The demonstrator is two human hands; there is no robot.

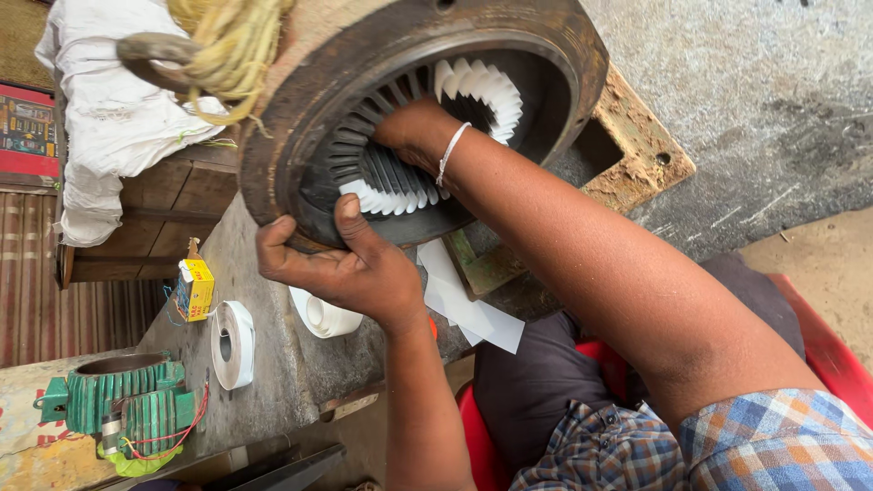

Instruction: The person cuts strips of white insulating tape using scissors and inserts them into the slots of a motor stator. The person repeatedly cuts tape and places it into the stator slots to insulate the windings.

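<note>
A large rusty motor housing [382, 82] is tilted on its side on the grey surface [264, 364]. Its lower rim is gripped by the left hand [350, 264], thumb pressed on the front edge and fingers curled beneath. The right hand [414, 132] is reached into the opening, among the white paper strips [482, 86] lining the slots; whether its fingers are closed cannot be told. A roll of white tape [232, 344] and a small yellow box [195, 288] are seen nearby.
</note>
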